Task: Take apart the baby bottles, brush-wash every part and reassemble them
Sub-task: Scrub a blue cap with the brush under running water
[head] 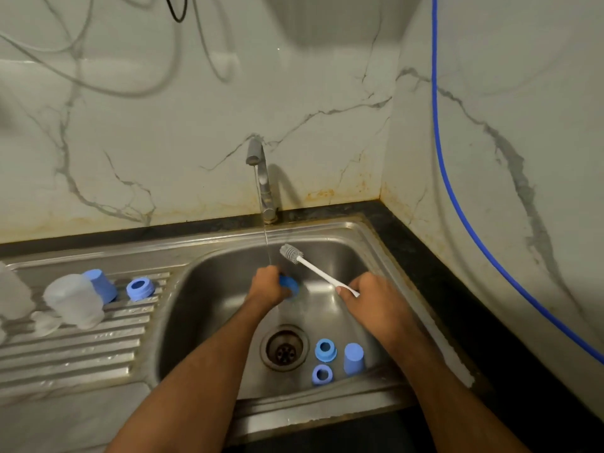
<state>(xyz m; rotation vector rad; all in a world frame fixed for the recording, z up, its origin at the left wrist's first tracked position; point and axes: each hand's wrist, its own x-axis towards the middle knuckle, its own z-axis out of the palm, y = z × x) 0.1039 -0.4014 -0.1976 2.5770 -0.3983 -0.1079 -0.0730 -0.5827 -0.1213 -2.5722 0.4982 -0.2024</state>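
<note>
The round blue plastic bottle part point(290, 285) sits in my left hand point(266, 286), low over the basin and right at the foot of the thin stream of water point(264, 223). My fingers curl round its near side, so only its far, right-hand edge shows past my knuckles; I cannot tell whether it is a collar or a cap. My right hand point(366, 291) is just beside it to the right, pinching the near end of the white-handled bottle brush point(318, 273). The handle slants up and away to the left, and its grey bristle head point(292, 253) hangs above the blue part, close to the stream, not touching the piece.

On the floor of the stainless steel sink point(359, 237), to the right of the round drain point(285, 348), lie two blue ring-shaped collars point(326, 349) point(322, 374) and one blue cap standing mouth-down point(353, 358), near one another and well apart from my hands. The grey metal tap point(261, 178) stands at the back rim.

On the ribbed draining board point(81, 351) to the left rest a frosted clear bottle body on its side point(75, 300), another blue cap point(101, 284) just behind it, and a third blue collar point(140, 288) beside that. More frosted pieces at the far left edge are too blurred to name.
</note>
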